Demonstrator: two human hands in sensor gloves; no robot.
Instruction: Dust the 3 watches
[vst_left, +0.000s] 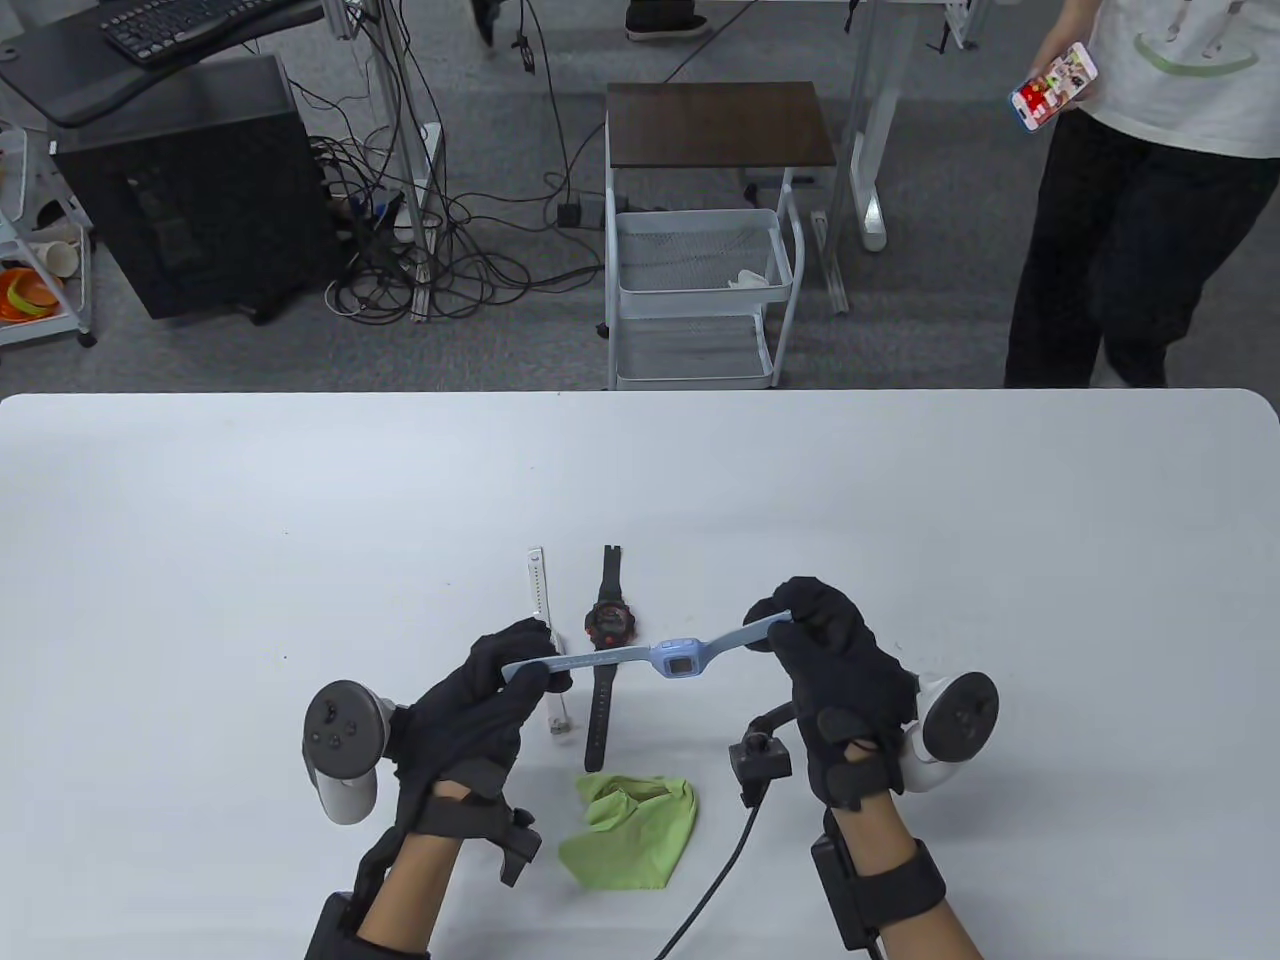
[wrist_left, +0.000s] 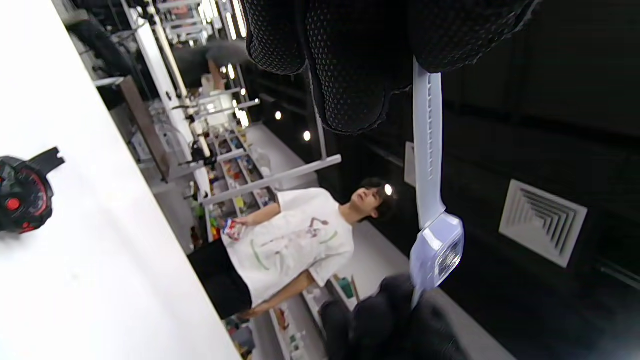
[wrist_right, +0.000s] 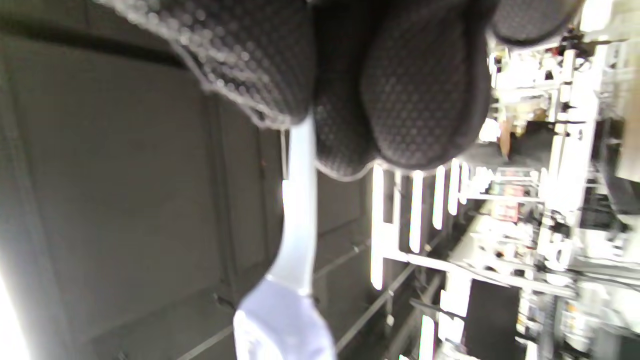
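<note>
Hands (vst_left: 480, 690) (vst_left: 835, 660) pinch blue watch (vst_left: 672, 658) strap ends.

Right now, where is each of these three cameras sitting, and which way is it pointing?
Table view: high above the person, looking down at the white table; shows both forearms, the left hand and right hand stretching the blue watch.
Left wrist view: on the left wrist, tilted sideways and upward toward the ceiling; gloved fingers hang from the top.
Right wrist view: on the right wrist, tilted toward the ceiling and shelves; gloved fingers at the top.
All three share the blue watch.
</note>
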